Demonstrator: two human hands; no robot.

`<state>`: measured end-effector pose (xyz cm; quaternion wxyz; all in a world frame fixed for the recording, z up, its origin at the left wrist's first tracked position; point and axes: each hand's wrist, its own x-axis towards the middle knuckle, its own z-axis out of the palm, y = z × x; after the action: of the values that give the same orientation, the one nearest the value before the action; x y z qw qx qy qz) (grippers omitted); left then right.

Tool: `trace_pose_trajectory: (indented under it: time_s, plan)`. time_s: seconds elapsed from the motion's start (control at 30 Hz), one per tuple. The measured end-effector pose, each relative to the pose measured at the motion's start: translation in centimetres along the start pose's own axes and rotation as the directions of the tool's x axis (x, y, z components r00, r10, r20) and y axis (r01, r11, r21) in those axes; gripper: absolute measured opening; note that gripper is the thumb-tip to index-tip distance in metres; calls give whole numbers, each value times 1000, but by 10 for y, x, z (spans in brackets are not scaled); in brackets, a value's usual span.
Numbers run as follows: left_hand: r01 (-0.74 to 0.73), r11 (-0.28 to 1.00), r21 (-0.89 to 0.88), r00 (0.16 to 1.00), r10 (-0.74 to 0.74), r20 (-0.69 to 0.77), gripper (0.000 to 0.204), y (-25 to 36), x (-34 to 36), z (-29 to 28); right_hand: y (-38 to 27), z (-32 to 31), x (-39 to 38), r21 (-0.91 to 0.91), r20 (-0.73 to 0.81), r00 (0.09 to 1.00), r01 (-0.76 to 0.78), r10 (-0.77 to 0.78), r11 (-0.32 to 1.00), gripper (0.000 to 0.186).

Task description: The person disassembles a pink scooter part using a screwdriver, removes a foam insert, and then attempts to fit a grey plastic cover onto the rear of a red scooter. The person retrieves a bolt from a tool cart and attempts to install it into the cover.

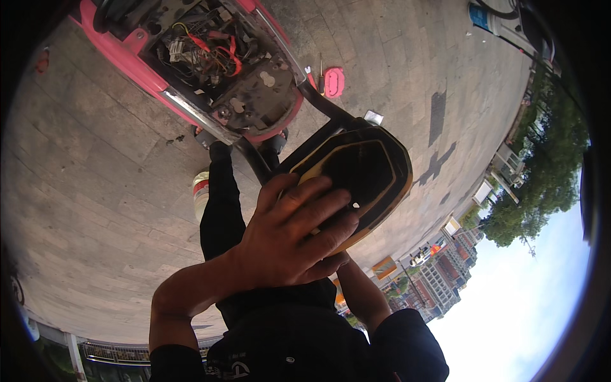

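A black backrest-like panel with a gold trim line [382, 149] stands on black tube bars [312, 145] at the tail of a pink electric scooter [127, 60]. Across the panel's face lies my left hand [299, 229], its fingers spread and slightly bent. A tiny white spot shows near its fingertips. My right hand [337, 262] is at the panel's lower edge, mostly hidden behind it and my left hand; its fingers cannot be seen. Beyond the bars, the scooter's body is uncovered, with tangled red, yellow and dark wires [210, 48] inside.
On the paving [394, 70] right of the scooter lie a pink case-like piece [334, 83], a screwdriver [321, 86] and a small white packet [373, 118]. My feet in dark sandals [203, 137] are beneath the scooter's tail. A blue object [479, 17] stands far right.
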<state>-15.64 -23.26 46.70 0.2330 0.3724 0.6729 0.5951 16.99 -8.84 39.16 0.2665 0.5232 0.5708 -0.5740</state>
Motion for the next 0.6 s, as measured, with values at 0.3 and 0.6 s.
trace_pose_trajectory:
  time_s: [0.3, 0.6]
  plan:
    - [109, 993, -39, 991, -105, 86, 65, 8, 13, -8, 12, -2, -3, -24, -6, 1000, 3, -4, 1000, 42]
    - [104, 995, 4, 993, -104, 55, 74, 11, 10, -2, 18, -5, -5, -58, -14, 1000, 8, -9, 998, 40]
